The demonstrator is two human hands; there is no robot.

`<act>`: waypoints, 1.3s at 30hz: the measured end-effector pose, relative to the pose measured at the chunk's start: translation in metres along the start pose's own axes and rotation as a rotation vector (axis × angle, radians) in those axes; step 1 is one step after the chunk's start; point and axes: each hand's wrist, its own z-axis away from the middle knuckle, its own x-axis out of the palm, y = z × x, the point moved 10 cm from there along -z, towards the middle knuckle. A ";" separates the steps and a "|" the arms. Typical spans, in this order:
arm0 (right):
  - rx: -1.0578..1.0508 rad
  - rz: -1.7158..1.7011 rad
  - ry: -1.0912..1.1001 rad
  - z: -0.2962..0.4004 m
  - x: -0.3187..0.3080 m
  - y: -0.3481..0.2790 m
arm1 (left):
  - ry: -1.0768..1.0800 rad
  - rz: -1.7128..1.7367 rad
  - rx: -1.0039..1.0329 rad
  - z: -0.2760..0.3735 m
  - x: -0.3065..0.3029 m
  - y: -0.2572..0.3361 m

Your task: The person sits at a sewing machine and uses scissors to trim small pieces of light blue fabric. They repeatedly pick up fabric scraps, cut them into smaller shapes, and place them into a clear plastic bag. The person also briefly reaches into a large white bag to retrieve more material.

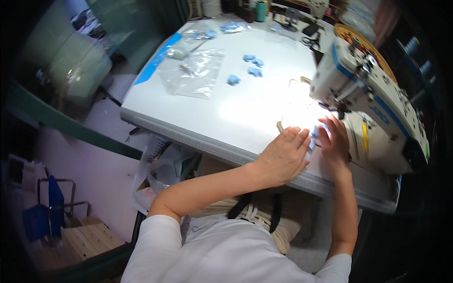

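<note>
A small light-blue fabric piece lies between my hands, just in front of the needle area of a white and blue sewing machine. My left hand rests palm down on the white tabletop, its fingers close together and the fingertips beside the blue piece. On the other side, my right hand curves over the same piece, with thumb and fingers around it. The machine's lamp glares there, so fine detail of the piece and its contact with my left fingertips is washed out.
Several small blue pieces lie farther back on the table. Clear plastic bags sit at the left, near blue tape. Black scissors, a teal thread cone and a wicker tray are at the back. A bin stands below.
</note>
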 end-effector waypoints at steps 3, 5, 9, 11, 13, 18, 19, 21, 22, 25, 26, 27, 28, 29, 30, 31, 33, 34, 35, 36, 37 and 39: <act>-0.068 0.145 -0.139 0.010 0.013 -0.007 | 0.038 0.007 -0.023 0.014 -0.040 -0.035; -0.063 0.171 -0.195 0.008 0.018 -0.026 | 0.069 -0.174 -0.054 0.025 -0.075 -0.075; -0.052 0.068 -0.119 0.007 0.017 -0.031 | 0.070 -0.354 -0.335 0.043 -0.136 -0.166; -0.075 0.014 -0.086 0.007 0.016 -0.029 | 0.059 -0.430 -0.420 0.055 -0.158 -0.203; -0.083 -0.022 -0.027 0.006 0.010 -0.034 | 0.032 -0.436 -0.484 0.065 -0.175 -0.231; -0.016 -0.073 -0.025 0.002 0.011 -0.027 | -0.082 -0.591 -0.633 0.081 -0.188 -0.260; -0.019 -0.082 -0.023 0.002 0.012 -0.026 | -0.117 -0.600 -0.661 0.087 -0.187 -0.268; -0.027 -0.102 -0.016 0.003 0.012 -0.023 | -0.070 -0.560 -0.666 0.095 -0.194 -0.280; -0.010 -0.116 -0.009 0.004 0.012 -0.020 | -0.046 -0.540 -0.668 0.098 -0.197 -0.282; 0.025 -0.140 0.003 0.006 0.013 -0.015 | 0.240 -0.465 -0.517 0.091 -0.225 -0.261; 0.025 -0.136 0.001 0.006 0.013 -0.015 | 0.256 -0.401 -0.477 0.088 -0.226 -0.252; 0.029 -0.130 0.002 0.007 0.012 -0.013 | 0.271 -0.336 -0.432 0.085 -0.227 -0.238; 0.011 -0.123 0.007 0.009 0.011 -0.014 | 0.283 -0.258 -0.387 0.084 -0.223 -0.224; -0.005 -0.116 0.013 0.008 0.010 -0.016 | 0.216 -0.269 -0.317 0.079 -0.215 -0.208; -0.021 -0.110 0.015 0.007 0.010 -0.018 | 0.148 -0.278 -0.250 0.080 -0.208 -0.189; -0.023 -0.119 0.016 0.008 0.011 -0.018 | 0.079 -0.286 -0.182 0.083 -0.200 -0.174; -0.027 -0.109 0.014 0.007 0.014 -0.018 | -0.032 -0.326 -0.101 0.096 -0.189 -0.156; -0.055 -0.113 0.036 0.008 0.013 -0.019 | -0.083 -0.338 -0.072 0.100 -0.185 -0.150; -0.045 -0.115 0.041 0.007 0.012 -0.019 | -0.133 -0.350 -0.043 0.104 -0.180 -0.147; -0.047 -0.114 0.045 0.006 0.012 -0.018 | -0.147 -0.374 -0.082 0.108 -0.182 -0.156; -0.049 -0.113 0.049 0.006 0.012 -0.017 | -0.115 -0.415 -0.137 0.109 -0.187 -0.165; -0.040 -0.119 0.043 0.007 0.014 -0.018 | -0.045 -0.510 -0.253 0.106 -0.197 -0.182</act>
